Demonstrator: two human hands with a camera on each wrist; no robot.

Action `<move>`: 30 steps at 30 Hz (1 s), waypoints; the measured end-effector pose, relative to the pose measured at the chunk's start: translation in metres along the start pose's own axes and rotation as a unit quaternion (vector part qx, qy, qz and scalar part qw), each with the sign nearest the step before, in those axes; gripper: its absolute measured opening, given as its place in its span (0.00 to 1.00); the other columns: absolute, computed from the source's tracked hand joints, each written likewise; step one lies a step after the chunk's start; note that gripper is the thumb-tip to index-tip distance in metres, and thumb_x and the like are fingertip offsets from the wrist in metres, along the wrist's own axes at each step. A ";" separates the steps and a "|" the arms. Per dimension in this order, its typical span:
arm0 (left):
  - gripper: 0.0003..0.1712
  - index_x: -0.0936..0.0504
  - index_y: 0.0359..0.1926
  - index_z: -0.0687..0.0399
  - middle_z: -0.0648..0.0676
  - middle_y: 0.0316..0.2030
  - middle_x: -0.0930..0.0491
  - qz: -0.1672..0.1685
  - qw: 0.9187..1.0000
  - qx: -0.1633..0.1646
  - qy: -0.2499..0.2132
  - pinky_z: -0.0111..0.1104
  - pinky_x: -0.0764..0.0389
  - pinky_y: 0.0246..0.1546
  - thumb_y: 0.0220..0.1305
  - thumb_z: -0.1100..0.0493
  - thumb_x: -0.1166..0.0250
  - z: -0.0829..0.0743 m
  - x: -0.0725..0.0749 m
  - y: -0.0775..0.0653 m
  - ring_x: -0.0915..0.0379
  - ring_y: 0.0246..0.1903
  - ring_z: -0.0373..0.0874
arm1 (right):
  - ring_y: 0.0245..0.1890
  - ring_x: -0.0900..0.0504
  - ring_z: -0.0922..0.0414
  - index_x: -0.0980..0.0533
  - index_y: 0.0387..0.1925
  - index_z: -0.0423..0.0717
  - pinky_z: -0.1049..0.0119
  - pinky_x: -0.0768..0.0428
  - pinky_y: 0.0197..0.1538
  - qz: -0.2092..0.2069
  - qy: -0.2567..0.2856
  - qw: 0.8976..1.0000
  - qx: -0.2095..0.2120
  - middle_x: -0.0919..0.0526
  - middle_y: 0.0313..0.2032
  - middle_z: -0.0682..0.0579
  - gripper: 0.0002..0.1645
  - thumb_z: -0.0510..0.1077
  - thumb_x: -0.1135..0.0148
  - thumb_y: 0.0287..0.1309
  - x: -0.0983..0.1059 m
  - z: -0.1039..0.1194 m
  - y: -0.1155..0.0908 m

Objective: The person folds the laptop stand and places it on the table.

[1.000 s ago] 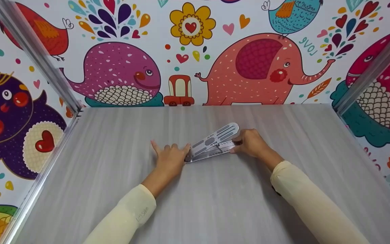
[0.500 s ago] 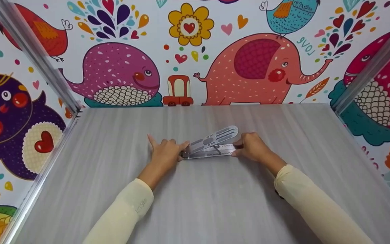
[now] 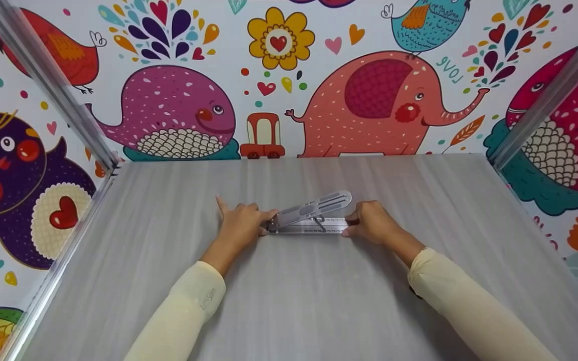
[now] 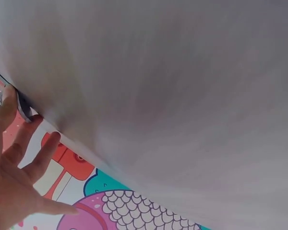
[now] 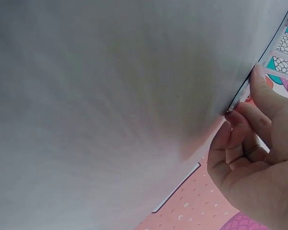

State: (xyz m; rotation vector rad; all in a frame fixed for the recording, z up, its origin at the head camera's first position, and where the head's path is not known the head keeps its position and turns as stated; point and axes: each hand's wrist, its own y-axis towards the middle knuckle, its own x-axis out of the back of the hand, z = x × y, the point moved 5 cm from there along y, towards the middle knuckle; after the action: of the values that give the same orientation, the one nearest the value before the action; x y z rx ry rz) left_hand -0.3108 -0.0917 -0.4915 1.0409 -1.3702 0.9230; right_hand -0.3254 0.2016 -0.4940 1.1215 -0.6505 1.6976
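Note:
A silver hinged metal piece (image 3: 311, 214) lies across the middle of the table in the head view. Its slotted upper plate is raised at an angle over a flat base with marks along its edges, a small prop bar showing between them. My left hand (image 3: 241, 223) pinches the hinge end between thumb and finger, the other fingers spread; in the left wrist view its thumb (image 4: 8, 98) presses the end. At the opposite end, my right hand (image 3: 374, 223) pinches the base. The right wrist view shows the thumb (image 5: 264, 88) along the base's edge (image 5: 240, 96) and the remaining fingers curled.
The grey wood-grain table (image 3: 294, 301) stretches around both hands. Behind it stands a wall (image 3: 269, 65) printed with cartoon animals. Metal posts (image 3: 58, 90) rise at the two back corners, and a metal rail (image 3: 53, 276) follows the left edge.
The hinged piece has turned so that its base now lies level across the view. My left hand has shifted left and slightly up, my right hand slightly toward me. Both keep their grip.

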 end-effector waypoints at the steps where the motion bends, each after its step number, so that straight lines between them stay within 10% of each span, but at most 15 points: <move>1: 0.36 0.25 0.67 0.25 0.56 0.45 0.13 0.000 1.000 0.001 -0.002 0.82 0.62 0.62 0.58 0.47 0.25 0.000 0.000 0.000 0.18 0.51 0.55 | 0.28 0.27 0.60 0.15 0.47 0.35 0.65 0.25 0.31 0.000 -0.001 1.000 0.000 0.13 0.30 0.44 0.29 0.46 0.16 0.43 0.000 0.000 0.000; 30: 0.33 0.23 0.64 0.30 0.52 0.45 0.15 0.013 0.999 0.012 -0.049 0.81 0.64 0.64 0.57 0.48 0.25 0.011 0.000 0.013 0.19 0.50 0.54 | 0.25 0.30 0.61 0.12 0.44 0.38 0.68 0.30 0.29 -0.008 -0.016 0.999 0.032 0.15 0.26 0.47 0.26 0.48 0.16 0.43 -0.001 0.003 -0.006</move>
State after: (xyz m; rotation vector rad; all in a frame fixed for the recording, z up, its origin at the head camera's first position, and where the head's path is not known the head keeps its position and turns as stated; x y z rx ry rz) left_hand -0.3269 -0.0984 -0.4917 1.1008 -1.4591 0.9200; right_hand -0.3184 0.2009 -0.4943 1.1986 -0.6084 1.6996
